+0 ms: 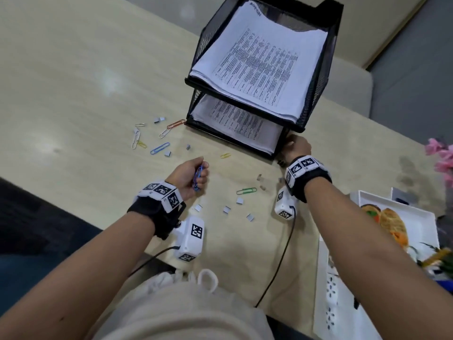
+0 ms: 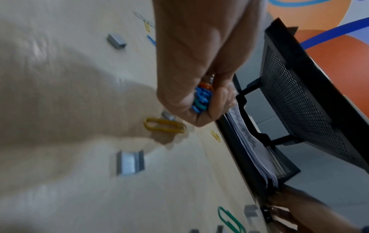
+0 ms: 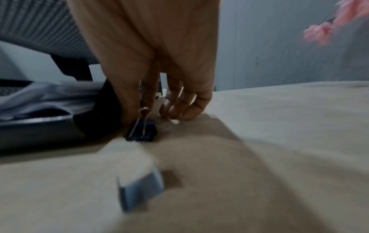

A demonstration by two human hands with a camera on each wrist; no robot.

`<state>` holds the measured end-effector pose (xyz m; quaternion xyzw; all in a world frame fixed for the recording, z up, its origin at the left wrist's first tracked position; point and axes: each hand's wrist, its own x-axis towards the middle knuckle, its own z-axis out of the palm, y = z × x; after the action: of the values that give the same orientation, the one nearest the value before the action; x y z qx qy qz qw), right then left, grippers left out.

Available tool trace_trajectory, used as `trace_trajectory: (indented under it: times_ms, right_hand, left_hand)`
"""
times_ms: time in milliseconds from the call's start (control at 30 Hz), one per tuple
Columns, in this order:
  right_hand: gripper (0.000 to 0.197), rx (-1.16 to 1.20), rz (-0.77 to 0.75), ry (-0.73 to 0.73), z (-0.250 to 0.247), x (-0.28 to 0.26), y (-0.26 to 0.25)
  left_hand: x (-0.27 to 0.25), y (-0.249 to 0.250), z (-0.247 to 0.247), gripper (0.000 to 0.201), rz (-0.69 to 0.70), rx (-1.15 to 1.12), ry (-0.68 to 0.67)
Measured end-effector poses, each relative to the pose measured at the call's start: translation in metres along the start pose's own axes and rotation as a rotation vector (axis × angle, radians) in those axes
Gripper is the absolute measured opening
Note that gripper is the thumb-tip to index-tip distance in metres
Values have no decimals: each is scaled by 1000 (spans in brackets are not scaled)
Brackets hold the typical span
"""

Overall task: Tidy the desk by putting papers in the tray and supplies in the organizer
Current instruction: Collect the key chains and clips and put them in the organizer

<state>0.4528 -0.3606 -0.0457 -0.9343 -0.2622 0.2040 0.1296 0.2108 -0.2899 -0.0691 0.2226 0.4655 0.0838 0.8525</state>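
Note:
My left hand (image 1: pixel 193 175) hovers over the desk as a fist around a bunch of coloured paper clips (image 2: pixel 200 99), blue, green and orange. My right hand (image 1: pixel 295 146) is at the front right corner of the black mesh two-tier tray (image 1: pixel 316 94). There its thumb and forefinger pinch the wire handle of a black binder clip (image 3: pixel 141 132) that rests on the desk. Printed papers (image 1: pixel 259 67) fill the top tier, and more papers (image 1: pixel 240 123) lie in the lower one. No organizer is in view.
Loose paper clips lie on the desk: blue (image 1: pixel 159 148), orange (image 1: pixel 175 124), yellow (image 1: pixel 225 155), green (image 1: pixel 246 191). Several staple strips (image 1: pixel 240 200) are scattered between my hands. A white box with a food picture (image 1: pixel 397 217) and pink flowers (image 1: pixel 441 155) stand at the right.

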Motion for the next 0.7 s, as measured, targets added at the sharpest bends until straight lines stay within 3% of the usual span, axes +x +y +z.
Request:
trace_trajectory:
  times_ms: [167,300,367,433,533,700]
  right_hand:
    - [26,14,109,-18,4,-8,15]
    - [15,234,211,143,0,-33,37]
    - [18,349,112,213,3,-55,37]
    - [22,415,-60,124,14,-84,26]
    - [27,193,-257,-47,43,-107,9]
    - [14,-126,-264,-114,52,-111,8]
  left_hand:
    - [-4,0,-5,39,-25,-67,28]
    - [-8,-3,6,39,-32,-32,17]
    - [-8,-4,10,37,-29,-12,12]
    - [-9,-6,14,33,-26,-17,15]
    - [-13,-7,17,33,-14,-17,29]
    - [-21,1,8,34,-9,-86,4]
